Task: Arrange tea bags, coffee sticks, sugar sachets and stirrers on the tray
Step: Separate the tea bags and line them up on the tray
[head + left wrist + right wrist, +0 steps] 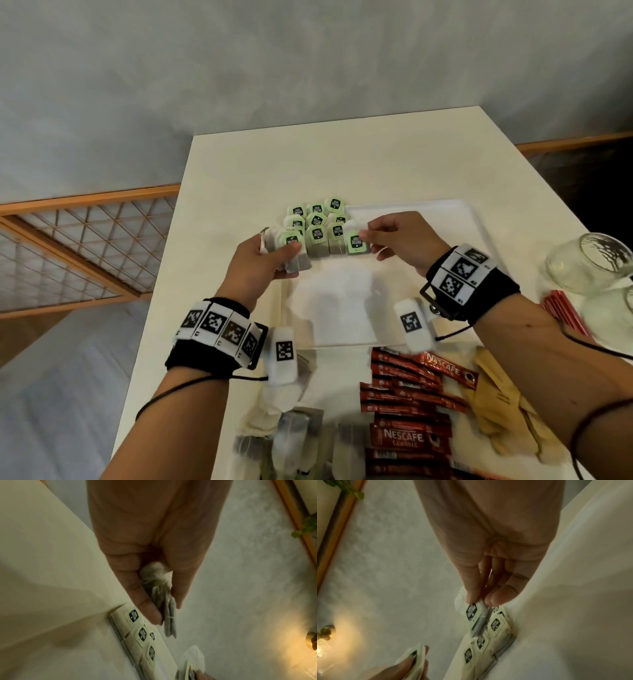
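Adding to the rows at the tray's (428, 209) far-left corner, the right hand (400, 240) is pinching one tea bag (356, 244) above them; left hand (260, 260) is clasping a spare stack (291, 257), feeding the next placements.

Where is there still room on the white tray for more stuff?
The white rectangular tray is bare in the middle and right, between the green-tagged tea bag rows and its near edge. The far-left corner is crowded.

Right hand (494, 561) pinches tea bag (479, 618) above tea-bag rows (488, 646).
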Tool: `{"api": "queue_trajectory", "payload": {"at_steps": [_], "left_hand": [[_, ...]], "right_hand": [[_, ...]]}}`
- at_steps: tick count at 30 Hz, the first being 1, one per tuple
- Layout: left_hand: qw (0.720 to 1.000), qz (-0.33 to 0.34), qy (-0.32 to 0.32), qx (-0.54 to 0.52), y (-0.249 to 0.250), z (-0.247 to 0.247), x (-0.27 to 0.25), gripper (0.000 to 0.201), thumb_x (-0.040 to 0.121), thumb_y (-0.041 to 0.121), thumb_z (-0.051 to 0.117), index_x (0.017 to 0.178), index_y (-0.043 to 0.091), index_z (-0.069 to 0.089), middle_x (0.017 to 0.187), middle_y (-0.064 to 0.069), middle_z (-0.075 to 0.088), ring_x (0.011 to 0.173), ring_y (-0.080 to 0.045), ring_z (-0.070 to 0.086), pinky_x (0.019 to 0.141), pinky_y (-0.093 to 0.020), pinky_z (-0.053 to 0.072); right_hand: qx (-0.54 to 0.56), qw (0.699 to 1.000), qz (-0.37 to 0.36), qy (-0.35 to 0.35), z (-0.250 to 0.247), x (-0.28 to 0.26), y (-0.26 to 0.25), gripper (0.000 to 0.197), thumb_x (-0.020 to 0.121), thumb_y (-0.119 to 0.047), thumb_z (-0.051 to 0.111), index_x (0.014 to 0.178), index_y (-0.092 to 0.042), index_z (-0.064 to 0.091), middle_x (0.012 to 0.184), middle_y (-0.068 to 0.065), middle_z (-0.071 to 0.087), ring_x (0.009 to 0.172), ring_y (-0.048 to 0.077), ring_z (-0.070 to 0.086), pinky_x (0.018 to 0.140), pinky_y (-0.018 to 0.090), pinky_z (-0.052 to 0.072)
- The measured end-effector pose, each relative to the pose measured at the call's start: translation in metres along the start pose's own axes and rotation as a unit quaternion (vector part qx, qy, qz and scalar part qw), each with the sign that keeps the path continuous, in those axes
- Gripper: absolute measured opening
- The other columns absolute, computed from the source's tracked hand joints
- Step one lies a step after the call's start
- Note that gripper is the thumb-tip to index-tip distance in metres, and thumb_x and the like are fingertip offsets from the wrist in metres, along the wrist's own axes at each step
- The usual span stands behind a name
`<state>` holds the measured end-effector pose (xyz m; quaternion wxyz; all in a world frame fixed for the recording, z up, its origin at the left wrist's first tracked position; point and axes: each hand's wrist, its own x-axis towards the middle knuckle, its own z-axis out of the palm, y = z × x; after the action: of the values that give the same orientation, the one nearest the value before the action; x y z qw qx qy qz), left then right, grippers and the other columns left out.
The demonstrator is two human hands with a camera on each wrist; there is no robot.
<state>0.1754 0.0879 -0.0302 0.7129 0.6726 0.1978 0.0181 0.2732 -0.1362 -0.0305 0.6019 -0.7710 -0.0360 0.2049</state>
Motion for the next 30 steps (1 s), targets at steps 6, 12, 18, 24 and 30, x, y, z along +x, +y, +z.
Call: {"api": "queue_trajectory", "payload": {"at_steps": [6,12,18,24,30], "left_hand": [[1.0,-0.004,0.014,-0.001,-0.002,-0.005,0.001,0.017,0.088,0.006,0.067,0.105,0.004,0.066,0.096,-0.012,0.072,0.081,-0.021,0.069,0.067,-0.031,0.061],[1.0,-0.015,0.02,-0.009,-0.007,-0.006,0.003,0.012,0.089,0.005,0.066,0.1,0.007,0.067,0.095,-0.012,0.072,0.081,-0.022,0.069,0.067,-0.033,0.061],[0.999,-0.025,0.012,-0.015,-0.011,-0.009,0.005,0.016,0.088,0.005,0.067,0.103,0.008,0.068,0.099,-0.011,0.073,0.081,-0.02,0.071,0.068,-0.033,0.061],[1.0,-0.025,-0.009,0.005,-0.012,-0.008,0.004,0.023,0.082,0.009,0.074,0.105,0.009,0.069,0.101,-0.011,0.074,0.088,-0.023,0.071,0.072,-0.035,0.061],[1.0,-0.014,-0.024,0.0,-0.011,0.005,0.0,0.021,0.081,0.005,0.075,0.1,0.013,0.07,0.089,-0.002,0.076,0.081,-0.017,0.072,0.071,-0.034,0.062]], "right_hand": [[-0.051,0.995,0.069,-0.044,0.013,0.018,0.016,0.01,0.08,-0.001,0.074,0.087,-0.001,0.066,0.069,0.012,0.066,0.055,0.015,0.063,0.058,0.026,0.058],[-0.067,0.996,0.053,-0.018,0.023,0.032,0.02,0.015,0.078,0.002,0.076,0.084,-0.001,0.062,0.069,0.014,0.067,0.056,0.02,0.064,0.062,0.033,0.06],[-0.078,0.996,0.044,-0.004,0.027,0.038,0.02,0.017,0.077,0.001,0.077,0.084,0.0,0.062,0.07,0.015,0.067,0.058,0.022,0.065,0.068,0.039,0.061],[-0.091,0.995,0.025,0.025,0.027,0.036,0.014,0.026,0.074,-0.007,0.082,0.09,-0.004,0.062,0.071,0.007,0.063,0.061,0.024,0.063,0.064,0.039,0.06],[-0.039,0.997,-0.037,-0.06,0.043,0.003,-0.009,0.011,0.083,-0.021,0.075,0.088,-0.012,0.071,0.071,0.002,0.065,0.055,0.011,0.058,0.051,0.022,0.048]]}}
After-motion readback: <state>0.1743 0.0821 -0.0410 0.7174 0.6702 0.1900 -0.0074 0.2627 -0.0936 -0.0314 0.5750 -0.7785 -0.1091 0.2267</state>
